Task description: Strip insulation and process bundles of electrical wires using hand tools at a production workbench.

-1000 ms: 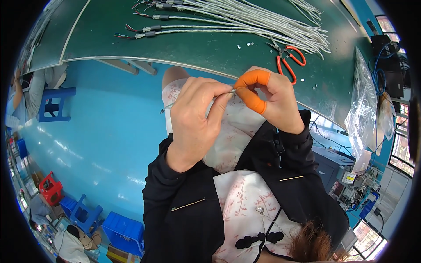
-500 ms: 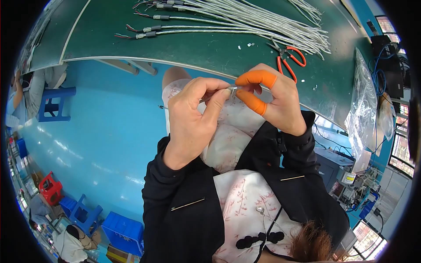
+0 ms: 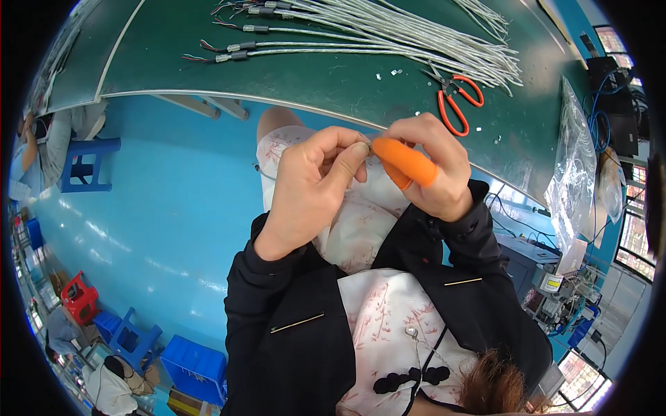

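Observation:
In front of my lap, above the floral cloth, my left hand pinches a thin cable between thumb and forefinger. A short grey piece of the cable shows to the left of that hand; the rest is mostly covered by my fingers. My right hand meets the left fingertips, its thumb and forefinger in orange finger cots pressed together. What those fingers grip at the cable's tip is hidden. Red-handled cutters lie with their handles parted on the green table, just beyond my right hand.
On the green table lies a bundle of silver braided cables, with black sleeves and bare coloured wires at their left ends. Small white scraps are scattered near the cutters. Clear plastic bags hang at the right. A blue stool stands left.
My right thumb and forefinger have closed, and the hand has turned over the cable's tip. The silver tip that showed between my hands is now covered. My left hand has shifted slightly.

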